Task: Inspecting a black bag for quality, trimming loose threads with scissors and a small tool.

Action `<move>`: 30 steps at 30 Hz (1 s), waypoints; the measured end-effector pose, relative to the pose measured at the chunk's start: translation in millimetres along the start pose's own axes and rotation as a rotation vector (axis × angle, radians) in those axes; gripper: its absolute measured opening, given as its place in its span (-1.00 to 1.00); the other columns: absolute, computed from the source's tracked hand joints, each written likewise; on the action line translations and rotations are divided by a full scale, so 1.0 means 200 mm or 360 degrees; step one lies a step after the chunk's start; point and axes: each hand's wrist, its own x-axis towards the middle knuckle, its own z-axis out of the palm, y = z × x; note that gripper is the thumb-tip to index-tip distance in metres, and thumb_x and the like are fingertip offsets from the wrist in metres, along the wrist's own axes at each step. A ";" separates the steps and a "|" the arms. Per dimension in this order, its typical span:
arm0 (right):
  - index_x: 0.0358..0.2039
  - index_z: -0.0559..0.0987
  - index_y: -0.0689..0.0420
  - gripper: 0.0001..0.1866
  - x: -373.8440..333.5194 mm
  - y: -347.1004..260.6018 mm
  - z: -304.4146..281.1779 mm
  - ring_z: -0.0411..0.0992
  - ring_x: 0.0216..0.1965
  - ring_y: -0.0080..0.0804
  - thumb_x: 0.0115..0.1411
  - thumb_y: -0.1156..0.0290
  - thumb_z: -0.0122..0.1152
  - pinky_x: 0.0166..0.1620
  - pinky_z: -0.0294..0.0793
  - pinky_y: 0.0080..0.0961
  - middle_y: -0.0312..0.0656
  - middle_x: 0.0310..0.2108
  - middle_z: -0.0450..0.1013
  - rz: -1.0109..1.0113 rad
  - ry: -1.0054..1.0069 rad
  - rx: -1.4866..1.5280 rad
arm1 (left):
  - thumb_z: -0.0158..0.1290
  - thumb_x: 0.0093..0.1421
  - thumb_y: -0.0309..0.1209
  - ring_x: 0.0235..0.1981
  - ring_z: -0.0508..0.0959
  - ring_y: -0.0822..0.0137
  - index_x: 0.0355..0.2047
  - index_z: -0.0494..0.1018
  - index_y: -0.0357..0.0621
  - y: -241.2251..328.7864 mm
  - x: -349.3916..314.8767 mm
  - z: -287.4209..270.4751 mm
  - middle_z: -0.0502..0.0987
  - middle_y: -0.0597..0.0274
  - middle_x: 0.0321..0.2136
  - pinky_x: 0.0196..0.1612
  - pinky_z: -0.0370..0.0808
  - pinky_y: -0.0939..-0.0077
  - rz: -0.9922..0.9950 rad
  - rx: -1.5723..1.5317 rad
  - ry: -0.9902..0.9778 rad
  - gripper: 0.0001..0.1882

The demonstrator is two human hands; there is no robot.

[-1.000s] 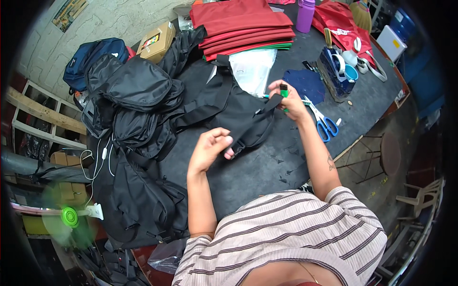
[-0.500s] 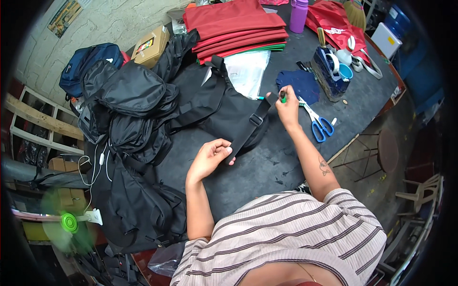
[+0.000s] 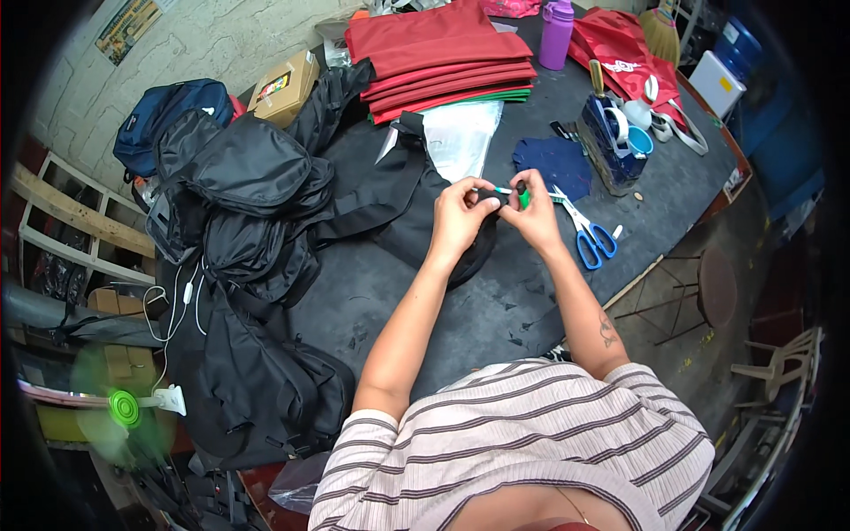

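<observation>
Black bag point(image 3: 403, 237): soft, dull cloth, rumpled, crossed by wide webbing; lies on the dark table point(image 3: 336, 311), left of the hands and partly under them.
Black strap point(image 3: 492, 196): flat, dark, a short piece showing between the hands, above the bag's right side.
Green-and-black object point(image 3: 523, 195): small, bright green, dark-topped; exact kind unclear.
Left hand point(image 3: 457, 221): thumb and fingers pinched together on the strap.
Right hand point(image 3: 535, 223): fingers curled round the green-and-black object; cannot tell whether they also grip the strap.
Scissors point(image 3: 593, 246): blue-handled, right of the right hand.
</observation>
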 end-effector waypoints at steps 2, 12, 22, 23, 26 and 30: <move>-0.25 0.26 0.12 -0.60 0.01 0.04 -0.09 0.20 -0.47 -0.63 -0.10 0.52 0.21 -0.36 0.27 -0.67 -0.35 -0.48 0.23 0.0010 -0.0079 0.0097 | 0.15 0.03 -0.55 -0.52 0.43 0.56 -0.40 0.55 -0.28 -0.08 0.02 0.02 0.48 0.37 -0.56 -0.37 0.35 0.70 0.0144 -0.0410 0.0317 -0.90; -0.10 0.40 0.15 -0.68 -0.04 -0.27 0.02 0.36 -0.21 -0.27 0.14 0.32 0.06 -0.11 0.30 -0.49 -0.10 -0.20 0.35 -0.0383 -0.0412 -0.0175 | 0.02 0.22 -0.31 -0.59 0.42 0.53 -0.62 0.35 -0.18 -0.01 0.06 -0.08 0.48 0.24 -0.63 -0.48 0.35 0.68 -0.0021 -0.1375 0.0656 -0.69; -0.45 0.38 0.25 -0.80 -0.01 -0.24 0.23 0.40 -0.55 -0.48 -0.06 0.48 0.19 -0.43 0.40 -0.52 -0.19 -0.55 0.43 -0.0447 -0.0012 -0.0235 | -0.19 0.31 -0.34 -0.42 0.56 0.33 -0.51 0.22 -0.15 0.01 0.04 -0.08 0.54 -0.02 -0.38 -0.37 0.51 0.55 -0.0056 -0.1502 0.0343 -0.75; -0.44 0.37 0.26 -0.81 0.00 -0.23 0.24 0.41 -0.55 -0.49 -0.06 0.50 0.18 -0.42 0.41 -0.54 -0.18 -0.54 0.45 -0.0475 0.0011 -0.0202 | -0.19 0.31 -0.34 -0.44 0.55 0.36 -0.52 0.23 -0.14 0.00 0.04 -0.08 0.54 -0.03 -0.39 -0.37 0.50 0.55 -0.0038 -0.1526 0.0331 -0.75; -0.44 0.37 0.27 -0.82 0.00 -0.22 0.24 0.43 -0.54 -0.49 -0.06 0.53 0.16 -0.41 0.42 -0.55 -0.16 -0.53 0.46 -0.0475 0.0020 -0.0179 | -0.18 0.31 -0.34 -0.47 0.53 0.40 -0.52 0.23 -0.14 0.01 0.03 -0.08 0.54 -0.02 -0.39 -0.36 0.50 0.57 -0.0081 -0.1531 0.0322 -0.75; -0.44 0.37 0.28 -0.84 0.00 -0.22 0.25 0.44 -0.53 -0.53 -0.04 0.55 0.14 -0.40 0.42 -0.57 -0.16 -0.53 0.47 -0.0452 0.0009 -0.0181 | -0.18 0.31 -0.34 -0.46 0.54 0.40 -0.52 0.24 -0.13 0.00 0.04 -0.09 0.55 -0.02 -0.38 -0.37 0.50 0.57 -0.0071 -0.1554 0.0314 -0.75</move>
